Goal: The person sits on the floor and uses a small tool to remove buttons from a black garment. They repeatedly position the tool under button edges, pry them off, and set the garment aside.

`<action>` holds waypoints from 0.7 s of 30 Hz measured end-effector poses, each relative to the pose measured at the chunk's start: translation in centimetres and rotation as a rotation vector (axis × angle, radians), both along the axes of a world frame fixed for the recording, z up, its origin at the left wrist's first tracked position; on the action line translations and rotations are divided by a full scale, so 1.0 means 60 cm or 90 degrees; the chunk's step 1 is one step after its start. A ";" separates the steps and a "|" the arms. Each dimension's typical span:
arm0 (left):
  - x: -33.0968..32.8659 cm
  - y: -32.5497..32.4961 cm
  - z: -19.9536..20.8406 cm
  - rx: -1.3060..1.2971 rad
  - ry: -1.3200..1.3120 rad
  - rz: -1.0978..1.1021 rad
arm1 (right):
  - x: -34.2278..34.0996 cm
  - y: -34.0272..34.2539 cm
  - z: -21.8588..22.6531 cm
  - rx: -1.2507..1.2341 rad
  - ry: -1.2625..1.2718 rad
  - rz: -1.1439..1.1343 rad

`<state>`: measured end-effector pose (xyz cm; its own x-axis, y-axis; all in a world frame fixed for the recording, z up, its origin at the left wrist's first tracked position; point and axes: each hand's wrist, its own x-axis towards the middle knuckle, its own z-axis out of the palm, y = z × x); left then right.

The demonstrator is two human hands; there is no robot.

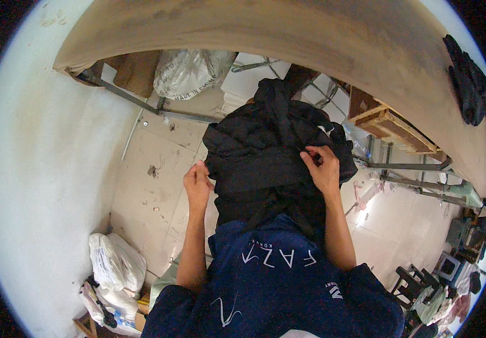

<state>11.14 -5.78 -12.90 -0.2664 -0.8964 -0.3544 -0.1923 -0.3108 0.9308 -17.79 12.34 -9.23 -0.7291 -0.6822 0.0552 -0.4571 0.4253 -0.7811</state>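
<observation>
A bunched black cloth (265, 163), perhaps a garment, lies in folds across my lap. At its left edge my left hand (198, 183) is closed, thumb and fingertips pinching the border of the fabric. My right hand (323, 169) rests over the right part of the cloth, its thumb and forefinger drawn together on a fold. Whether anything thin sits between those fingertips is too small to tell. A small white patch (326, 129) shows among the folds beyond my right hand.
Ahead stands a table covered in brown cloth (254, 28), with dark garments (468, 84) at its right end. Under it are a clear plastic bag (189, 73), a wooden crate (395, 129) and metal bars. White bags (113, 262) sit behind on the left; a dark stool (415, 287) stands right.
</observation>
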 end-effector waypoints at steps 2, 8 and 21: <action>-0.008 -0.007 0.003 -0.118 -0.117 -0.049 | 0.001 0.002 0.000 0.002 0.007 0.000; -0.112 0.028 0.115 -0.600 -0.225 -0.207 | 0.005 -0.004 0.008 -0.012 0.024 0.007; -0.103 0.099 0.147 -0.691 -0.081 -0.128 | 0.094 -0.079 0.096 -0.173 -0.033 0.256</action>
